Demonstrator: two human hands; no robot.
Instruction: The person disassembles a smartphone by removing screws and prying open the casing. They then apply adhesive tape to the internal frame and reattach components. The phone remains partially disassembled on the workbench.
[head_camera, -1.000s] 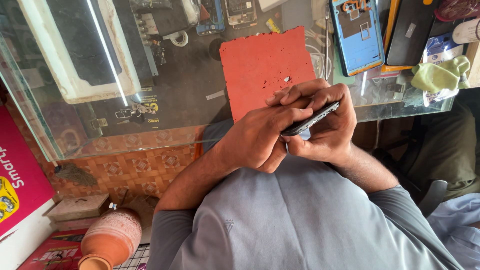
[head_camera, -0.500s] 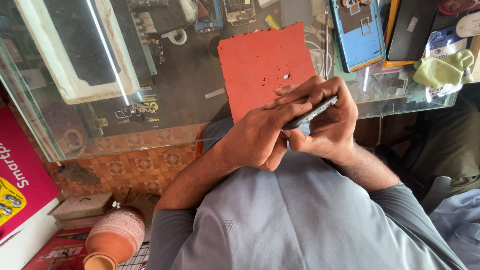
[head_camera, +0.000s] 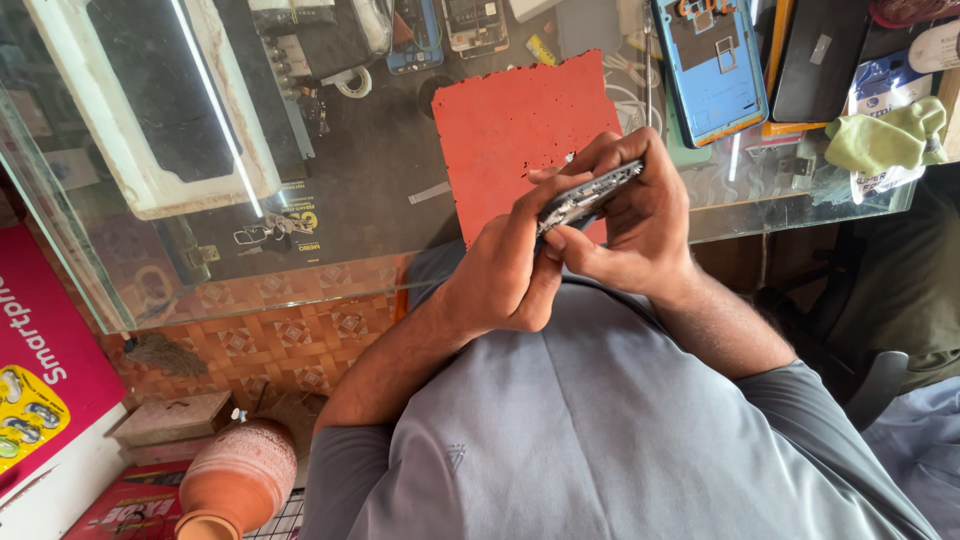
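My right hand (head_camera: 640, 225) grips a dark, opened phone (head_camera: 590, 193) seen edge-on, its long side tilted up to the right, with small parts showing along the edge. My left hand (head_camera: 505, 270) is curled against the phone's lower left end, thumb and fingertips pressed on it. Both hands hover above the near edge of a red work mat (head_camera: 500, 130) that lies on the glass table (head_camera: 330, 230). My grey shirt fills the lower part of the view.
On the table lie a white-framed screen panel (head_camera: 150, 110), a blue phone frame (head_camera: 712, 65), a black phone (head_camera: 815, 60), a green cloth (head_camera: 885, 135) and several small parts. A clay pot (head_camera: 240, 480) and a pink box (head_camera: 45, 370) are at lower left.
Both hands have lifted the phone slightly towards the mat and turned it more edge-on. The left fingers have shifted along its lower end.
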